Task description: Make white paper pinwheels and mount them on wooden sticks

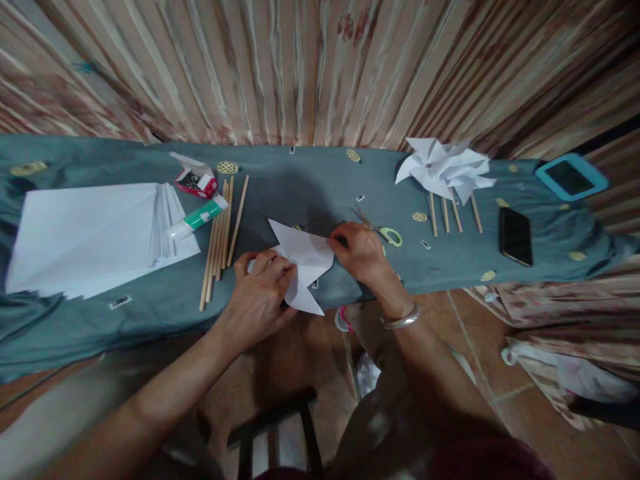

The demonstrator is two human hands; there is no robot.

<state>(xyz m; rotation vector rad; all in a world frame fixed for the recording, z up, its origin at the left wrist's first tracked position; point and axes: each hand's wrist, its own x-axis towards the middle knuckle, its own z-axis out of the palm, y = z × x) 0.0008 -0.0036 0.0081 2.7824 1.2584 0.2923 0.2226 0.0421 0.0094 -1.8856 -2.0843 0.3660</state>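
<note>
A white paper pinwheel blank [307, 257] with cut, pointed corners is held over the front half of the cloth-covered table. My left hand [265, 287] is closed on its left side, fingers curled over the paper near its middle. With thumb and forefinger together, my right hand [357, 250] pinches the right edge of the same sheet. Just beyond the right hand lie scissors [390, 235] with light green handles. Left of the left hand, several wooden sticks [220, 233] lie side by side. What sits under the left fingers is hidden.
A stack of white paper [90, 233] covers the left end, with a green-and-white tube [200, 217] on its edge. Behind stands an open red box [195, 180] of small dark pieces. Finished pinwheels [445, 167], a black phone [515, 235] and a blue-framed device [573, 177] lie right.
</note>
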